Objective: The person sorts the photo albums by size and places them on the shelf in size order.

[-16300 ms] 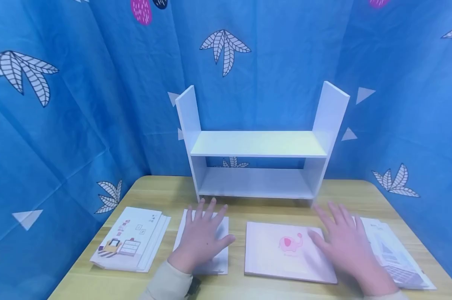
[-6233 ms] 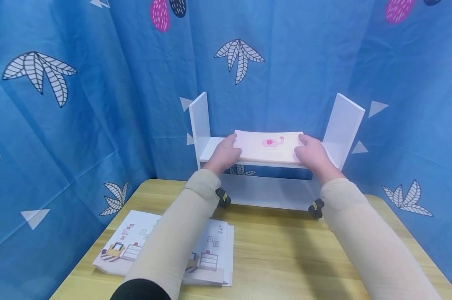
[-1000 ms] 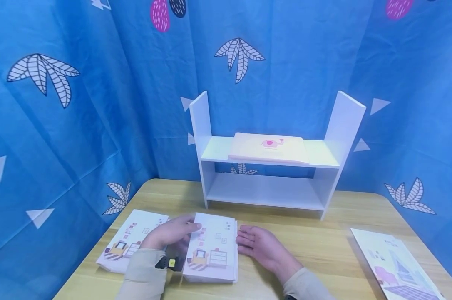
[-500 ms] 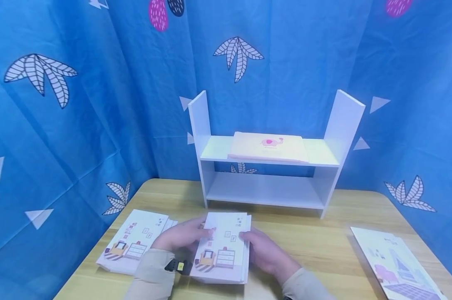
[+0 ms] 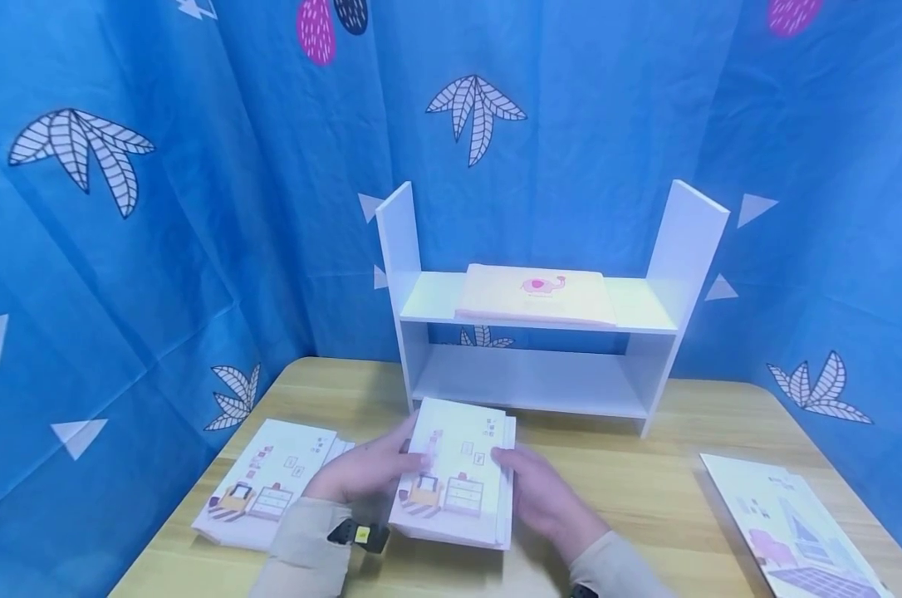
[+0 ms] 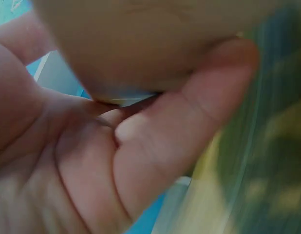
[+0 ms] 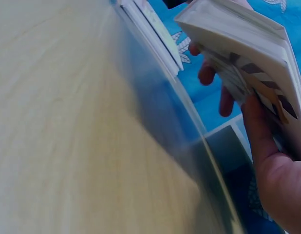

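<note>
Head view: a person's left hand (image 5: pixel 365 467) and right hand (image 5: pixel 548 498) grip a stack of books (image 5: pixel 451 465) before the white shelf (image 5: pixel 529 378). Left wrist: fingers (image 6: pixel 160 141) press against it. Right wrist: raised off the worktop (image 7: pixel 67 122), its uneven volumes could slide apart if either grip slackens.

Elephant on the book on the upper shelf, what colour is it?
The elephant is pink; it shows best in the head view.
</note>
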A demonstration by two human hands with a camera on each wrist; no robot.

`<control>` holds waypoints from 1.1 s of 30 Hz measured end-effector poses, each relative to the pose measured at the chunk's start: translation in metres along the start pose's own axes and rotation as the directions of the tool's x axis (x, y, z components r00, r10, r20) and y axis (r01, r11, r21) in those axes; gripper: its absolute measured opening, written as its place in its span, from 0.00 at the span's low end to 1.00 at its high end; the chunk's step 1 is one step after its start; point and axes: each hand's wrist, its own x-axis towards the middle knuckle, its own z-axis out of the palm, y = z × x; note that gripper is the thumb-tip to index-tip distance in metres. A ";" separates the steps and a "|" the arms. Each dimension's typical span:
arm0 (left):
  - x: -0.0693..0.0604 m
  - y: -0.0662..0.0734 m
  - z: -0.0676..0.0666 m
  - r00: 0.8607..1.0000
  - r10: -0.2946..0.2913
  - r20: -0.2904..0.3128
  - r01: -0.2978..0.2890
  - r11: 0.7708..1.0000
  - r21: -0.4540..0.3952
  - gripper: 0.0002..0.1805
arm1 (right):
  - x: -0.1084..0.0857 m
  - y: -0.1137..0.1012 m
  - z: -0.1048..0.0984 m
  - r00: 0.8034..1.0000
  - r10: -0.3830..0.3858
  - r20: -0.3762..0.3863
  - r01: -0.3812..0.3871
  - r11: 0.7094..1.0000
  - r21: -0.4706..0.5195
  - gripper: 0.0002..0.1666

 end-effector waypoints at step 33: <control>0.007 0.003 0.024 0.995 -0.091 0.039 0.098 0.955 -0.278 0.41 | -0.004 -0.018 -0.007 0.993 -0.012 -0.118 0.023 0.996 0.089 0.34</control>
